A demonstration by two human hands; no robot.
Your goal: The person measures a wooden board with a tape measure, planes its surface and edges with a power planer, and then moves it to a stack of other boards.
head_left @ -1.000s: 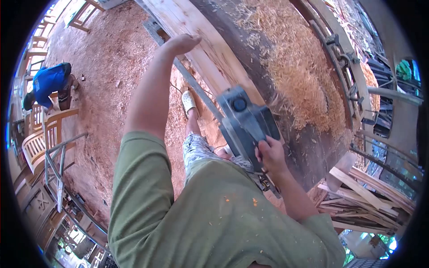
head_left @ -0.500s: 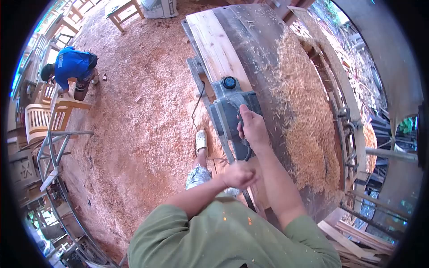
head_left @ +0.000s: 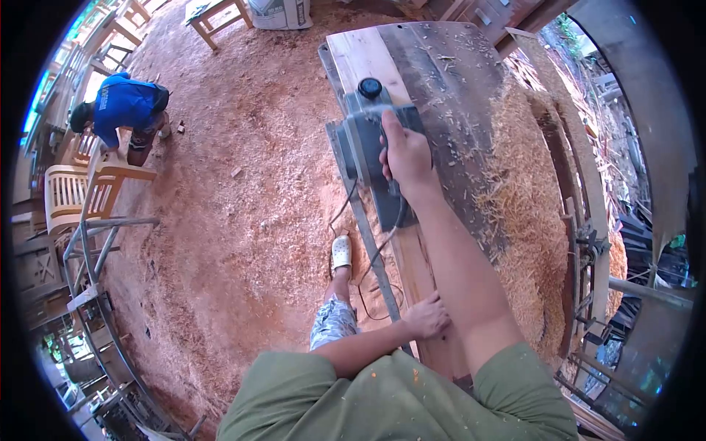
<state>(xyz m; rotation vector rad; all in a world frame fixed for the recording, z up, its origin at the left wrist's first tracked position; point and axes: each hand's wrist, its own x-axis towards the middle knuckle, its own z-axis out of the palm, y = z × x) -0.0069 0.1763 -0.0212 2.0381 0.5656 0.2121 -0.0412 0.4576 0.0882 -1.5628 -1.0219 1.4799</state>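
Note:
My right hand [head_left: 409, 158] is wrapped round the handle of a dark grey-green electric planer [head_left: 360, 140] with a black front knob. The planer sits on a long pale wooden board [head_left: 364, 57], over its middle stretch. My left hand [head_left: 426, 317] holds the near end of that board, its fingers bent against the wood, just left of my right forearm. From the planer's rear a black power cord [head_left: 379, 253] hangs down beside the bench. The planer's underside is hidden.
Wood shavings [head_left: 526, 220] heap on the workbench [head_left: 448, 73] to the right. Sawdust covers the floor [head_left: 243, 206]. At the left, a person in a blue shirt [head_left: 125, 103] bends over a wooden chair [head_left: 70, 195]. A stool [head_left: 213, 22] and a sack [head_left: 279, 13] stand at the back.
My right hand and the planer have moved forward along the board, baring more wood behind them. My left hand has come down from above the board's near end onto the wood.

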